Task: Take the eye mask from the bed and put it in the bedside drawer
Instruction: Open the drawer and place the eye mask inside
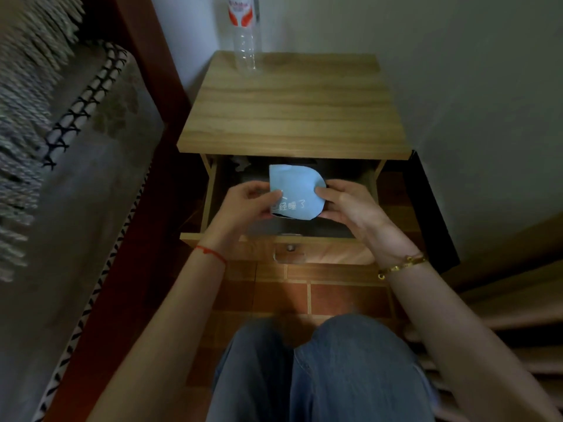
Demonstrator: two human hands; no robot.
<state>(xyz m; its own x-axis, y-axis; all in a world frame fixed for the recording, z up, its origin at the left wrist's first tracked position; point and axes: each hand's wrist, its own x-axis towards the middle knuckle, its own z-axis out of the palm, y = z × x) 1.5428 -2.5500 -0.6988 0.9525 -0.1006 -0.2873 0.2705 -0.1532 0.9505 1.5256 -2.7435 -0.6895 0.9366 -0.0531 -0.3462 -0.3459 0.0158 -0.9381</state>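
— What are your hands doing over the drawer [210,190]?

— Both grip the eye mask [294,190]. Your left hand [243,205] pinches its left edge between thumb and fingers, your right hand [350,205] pinches its right edge, and you hold it folded just above the open drawer, in front of the nightstand's tabletop [292,108].

— Any writing on it?

— White characters run along the pale blue fabric near your left thumb; "经睡了" can be read, the start is covered. The mask looks soft, one end rounded, with a black underside showing at its lower edge.

— And the drawer itself?

— Light wood-grain walls, a dark interior, and a clear handle [289,254] on its front panel. Something crumpled lies in its far left corner, too dim to tell what.

— Behind it?

— A clear ribbed plastic bottle [245,35] stands on the tabletop's far left, its red-and-white label too blurred to read. Left of the drawer runs the bed [76,147], with a fringed blanket and a black-and-white patterned trim.

— Your wrists?

— A red string [211,253] on the left, a gold bracelet [402,264] on the right.
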